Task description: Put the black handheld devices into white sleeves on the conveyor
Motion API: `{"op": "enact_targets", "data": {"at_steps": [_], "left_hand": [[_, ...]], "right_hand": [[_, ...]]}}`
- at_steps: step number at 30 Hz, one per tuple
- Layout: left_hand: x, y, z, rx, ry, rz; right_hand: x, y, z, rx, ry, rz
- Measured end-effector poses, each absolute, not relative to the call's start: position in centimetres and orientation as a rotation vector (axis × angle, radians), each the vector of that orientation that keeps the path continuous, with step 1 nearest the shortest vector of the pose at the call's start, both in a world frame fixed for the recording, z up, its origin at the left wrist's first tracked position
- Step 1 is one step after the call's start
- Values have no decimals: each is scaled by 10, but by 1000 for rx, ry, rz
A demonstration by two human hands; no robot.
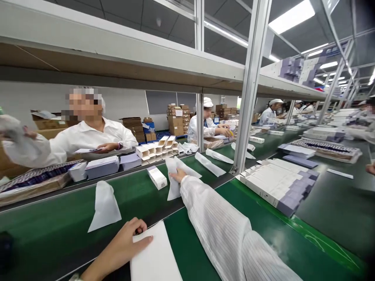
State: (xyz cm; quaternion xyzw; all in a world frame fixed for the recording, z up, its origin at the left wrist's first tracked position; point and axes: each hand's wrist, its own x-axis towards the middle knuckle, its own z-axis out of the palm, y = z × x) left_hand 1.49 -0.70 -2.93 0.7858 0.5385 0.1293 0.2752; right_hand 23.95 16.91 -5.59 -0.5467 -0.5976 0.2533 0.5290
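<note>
My left hand (129, 240) is closed at the far left corner of a flat white sheet or stack (156, 257) at the bottom of the view. Its thumb lies on top, and its fingers are curled. Reaching across the green belt, my right hand (179, 175) has its fingers closed on a thin white pouch (173, 189); the fingertips are partly hidden. Just left of that pouch lies a small white box (157, 177). Another white pouch (104, 207) rests on the belt farther left, and one more (209, 164) lies to the right.
Across the belt, a person in white (96, 136) stands behind open cartons (155, 150) and purple-white stacks (102, 167). Rows of boxes (275, 181) lie at the right beside a metal post (249, 86). A long shelf (123, 50) hangs above the belt.
</note>
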Motion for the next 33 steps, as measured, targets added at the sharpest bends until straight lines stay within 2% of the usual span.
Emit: {"op": "enact_targets", "data": {"at_steps": [3,7,11,22,26,33], "left_hand": [[13,-8,-23,2048,1429,360],[12,-13,-29,2011,1483,545],[13,-20,-35,2062,1503,754],[16,-27,-42,2475,1502,925],[17,-29,-44,2724,1467,1164],[19,-39,-38,2868,1407,1038]], "right_hand": [[241,175,-68,-1385,-1467,595],[252,173,-68,-1391,-1517,230],[257,156,-56,-1281,-1596,80],[233,99,-58,-975,-2001,-232],[236,97,-59,-967,-2009,-288],[236,96,-61,-980,-1989,-250]]}}
